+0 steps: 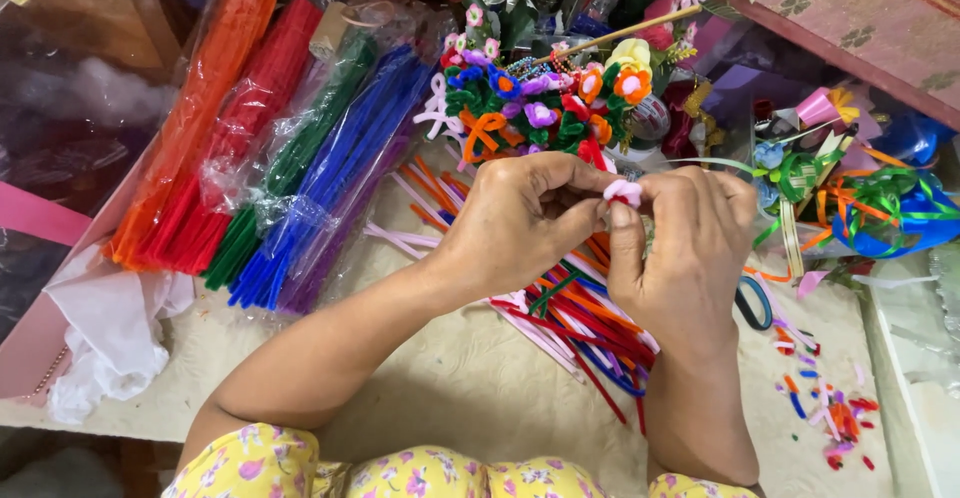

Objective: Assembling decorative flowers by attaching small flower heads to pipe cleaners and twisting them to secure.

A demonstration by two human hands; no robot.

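both hands meet in the middle of the view, above a loose pile of pipe cleaners (580, 323). the left hand (515, 218) and the right hand (685, 248) are pinching together one small flower piece (622, 193), pink and white with a bit of red. the fingertips of both hands are pressed on it from two sides, i think because the piece is tiny and soft and must be kept steady while it is bent. it is held up in the air, just in front of the finished flowers (545, 98), not resting on the mat (470, 388).

the loose pile lies directly under the hands, so new stems are near to reach. at the left lie five plastic packs of pipe cleaners (270, 158), side by side: one orange, one red, one green, one blue, one purple. they are kept by colour and fan out toward the top. the finished flowers stand in one bunch behind the hands; i cannot count them exactly. small cut scraps (830, 413) are scattered at the right, near one dark ring of tape (753, 303), and curled ribbons (870, 203) lie beyond it. white tissue paper (110, 333) lies at the left edge.
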